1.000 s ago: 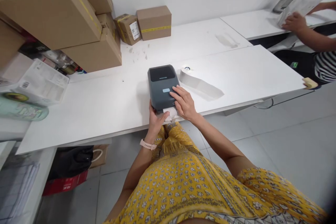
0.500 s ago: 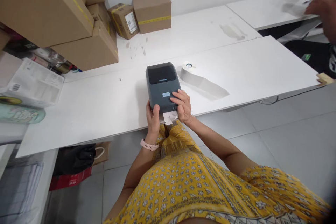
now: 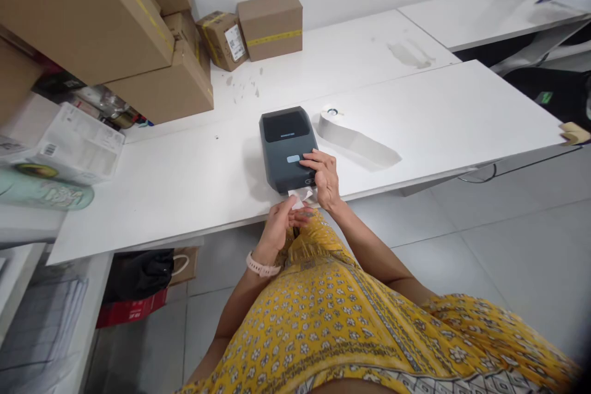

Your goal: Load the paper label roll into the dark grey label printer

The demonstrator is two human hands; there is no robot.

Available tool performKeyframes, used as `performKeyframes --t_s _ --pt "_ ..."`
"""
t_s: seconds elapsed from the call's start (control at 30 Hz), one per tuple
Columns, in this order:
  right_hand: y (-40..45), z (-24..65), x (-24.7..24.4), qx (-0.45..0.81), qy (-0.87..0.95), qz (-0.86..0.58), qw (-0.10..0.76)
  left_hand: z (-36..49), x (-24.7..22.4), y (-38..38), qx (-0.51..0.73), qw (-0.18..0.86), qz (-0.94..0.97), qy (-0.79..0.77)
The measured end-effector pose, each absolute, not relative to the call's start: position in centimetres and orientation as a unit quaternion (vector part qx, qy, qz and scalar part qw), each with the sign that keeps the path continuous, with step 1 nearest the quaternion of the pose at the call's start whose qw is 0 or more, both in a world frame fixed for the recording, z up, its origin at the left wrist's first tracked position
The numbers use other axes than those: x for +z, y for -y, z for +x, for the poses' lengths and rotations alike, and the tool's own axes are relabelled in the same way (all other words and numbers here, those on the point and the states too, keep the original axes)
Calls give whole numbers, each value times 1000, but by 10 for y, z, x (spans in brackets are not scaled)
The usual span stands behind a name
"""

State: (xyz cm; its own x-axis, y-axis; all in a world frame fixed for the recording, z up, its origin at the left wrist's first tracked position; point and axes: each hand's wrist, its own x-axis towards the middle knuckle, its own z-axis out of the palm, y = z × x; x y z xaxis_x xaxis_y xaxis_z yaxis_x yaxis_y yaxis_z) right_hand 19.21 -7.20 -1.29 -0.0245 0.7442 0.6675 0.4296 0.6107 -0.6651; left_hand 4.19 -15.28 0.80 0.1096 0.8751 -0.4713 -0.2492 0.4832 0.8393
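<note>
A dark grey label printer (image 3: 281, 166) lies on the white table near its front edge, with a black window and a light button on top. A short white paper strip (image 3: 300, 196) sticks out of its front. My left hand (image 3: 279, 221), with a pink watch band on the wrist, pinches this strip between thumb and fingers. My right hand (image 3: 324, 175) grips the printer's right front corner, its fingers lying on the top beside the button. To the printer's right stands a partly unwound roll of white paper tape (image 3: 332, 116), its loose length trailing rightward.
Cardboard boxes (image 3: 161, 89) are stacked at the back left, with two smaller boxes by the wall. A white package (image 3: 76, 141) and a green bottle (image 3: 48, 189) lie at the left end. The table's front edge (image 3: 392, 188) runs just before my body.
My left hand has let go of the printer's left side and moved to the paper strip in front. A person's hand at the far right has gone out of view.
</note>
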Motion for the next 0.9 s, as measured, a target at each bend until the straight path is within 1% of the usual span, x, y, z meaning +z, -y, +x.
performKeyframes --t_s 0.03,0.1,0.2,0.33,0.53,0.7,0.77,0.8,0.9 --pt "72 191 -13 138 699 -422 561 45 13 148 390 712 304 -498" --pt "71 191 -13 139 699 -425 558 50 20 139 375 730 319 -475" --pt "71 194 -13 149 713 -419 542 55 20 134 380 709 328 -495" --pt "71 195 -9 145 724 -435 515 59 5 139 384 687 333 -519" --pt "71 188 6 92 747 -466 466 55 -6 146 372 632 407 -544" --pt "71 182 26 33 762 -502 408 23 -5 161 362 618 449 -534" --pt "67 178 32 31 770 -501 394 10 -5 165 386 586 440 -560" --pt "64 176 33 34 773 -498 391 5 -4 165 413 554 430 -582" --pt "58 176 31 55 772 -488 403 -1 0 159 526 408 399 -630"
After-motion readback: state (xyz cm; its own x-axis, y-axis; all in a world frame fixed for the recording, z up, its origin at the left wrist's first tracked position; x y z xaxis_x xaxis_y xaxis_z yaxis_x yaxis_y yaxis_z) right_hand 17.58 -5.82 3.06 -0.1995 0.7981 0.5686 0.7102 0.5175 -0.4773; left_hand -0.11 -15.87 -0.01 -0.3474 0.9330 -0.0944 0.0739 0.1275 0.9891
